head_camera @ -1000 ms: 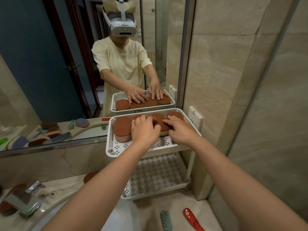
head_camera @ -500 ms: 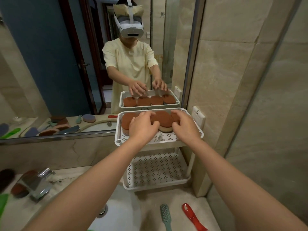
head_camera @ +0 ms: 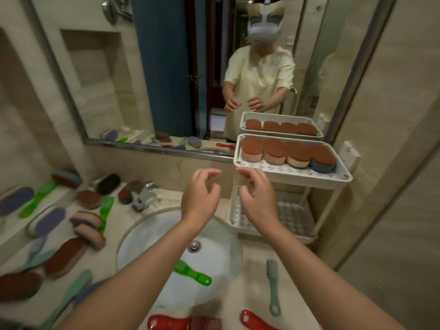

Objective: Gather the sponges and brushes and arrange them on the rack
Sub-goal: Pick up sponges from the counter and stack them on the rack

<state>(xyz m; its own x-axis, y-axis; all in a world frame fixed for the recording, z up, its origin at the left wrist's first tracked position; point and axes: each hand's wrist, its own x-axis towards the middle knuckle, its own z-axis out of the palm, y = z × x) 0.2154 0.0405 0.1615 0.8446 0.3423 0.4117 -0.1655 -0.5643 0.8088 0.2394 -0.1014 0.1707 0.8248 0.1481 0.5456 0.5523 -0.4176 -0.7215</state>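
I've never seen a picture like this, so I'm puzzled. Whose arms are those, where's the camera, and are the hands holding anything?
The arms belong to a person wearing a camera on their head, so you see what they see, looking down. The mirror shows that same person. The left hand and right hand hover over the sink, fingers loosely curled, holding nothing. Four sponges stand in a row on the top tray of the rack. Loose sponges and brushes lie on the counter, and a green brush lies in the sink.
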